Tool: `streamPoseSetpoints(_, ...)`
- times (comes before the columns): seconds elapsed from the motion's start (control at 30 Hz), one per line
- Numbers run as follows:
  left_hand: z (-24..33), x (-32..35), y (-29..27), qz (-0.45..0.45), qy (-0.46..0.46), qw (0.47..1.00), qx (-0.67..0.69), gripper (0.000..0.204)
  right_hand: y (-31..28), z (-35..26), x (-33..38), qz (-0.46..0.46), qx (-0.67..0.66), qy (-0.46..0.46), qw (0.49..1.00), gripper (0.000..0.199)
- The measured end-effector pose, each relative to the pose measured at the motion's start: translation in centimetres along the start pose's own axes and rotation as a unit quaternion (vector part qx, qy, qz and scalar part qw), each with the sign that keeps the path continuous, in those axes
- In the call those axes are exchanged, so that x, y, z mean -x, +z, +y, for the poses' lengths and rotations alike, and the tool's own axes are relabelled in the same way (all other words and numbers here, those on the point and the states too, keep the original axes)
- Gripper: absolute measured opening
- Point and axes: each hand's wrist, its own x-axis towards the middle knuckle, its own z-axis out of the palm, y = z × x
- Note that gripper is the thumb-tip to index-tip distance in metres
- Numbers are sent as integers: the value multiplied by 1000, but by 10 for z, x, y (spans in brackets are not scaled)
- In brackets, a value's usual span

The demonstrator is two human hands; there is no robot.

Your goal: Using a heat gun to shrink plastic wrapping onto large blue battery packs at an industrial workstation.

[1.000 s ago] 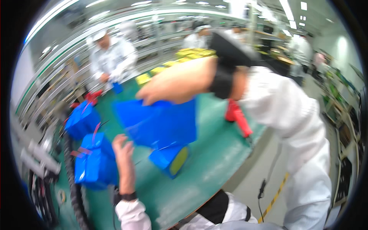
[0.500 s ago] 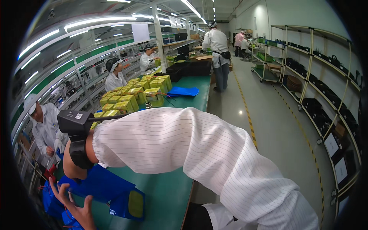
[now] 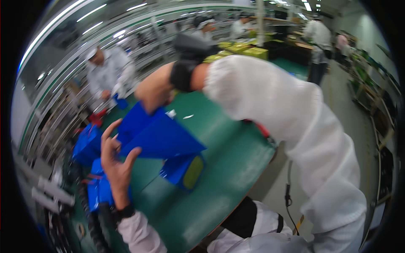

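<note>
A blue plastic sleeve lies tilted over the green bench, its flap raised. A yellow-green patch shows at its near right end. My right hand reaches across from the right and bends down onto the sleeve's far top edge, apparently gripping it; its fingertips are partly hidden and blurred. My left hand is beside the sleeve's left side, fingers and thumb spread, with nothing held in it. More blue-wrapped packs with red wires lie left of my left hand.
Small white scraps lie on the green bench. A red-handled tool is near its right edge. Yellow blocks are stacked at the far end. Across the bench, a person handles a blue piece. A black corrugated hose runs at left.
The view has swung left and down, so the bench and my hands appear higher and further right. The sleeve's flap now stands up more beneath my right hand. My left hand stays spread.
</note>
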Motion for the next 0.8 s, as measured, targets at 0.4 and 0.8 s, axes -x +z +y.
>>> streamPoseSetpoints(0.4,35,-21,21,15,35,992,-118,28,14,18,13,117,-248,32,961,68)
streamPoseSetpoints(0.8,6,-48,25,-108,-18,982,-156,27,34,29,12,393,-50,-134,909,61)
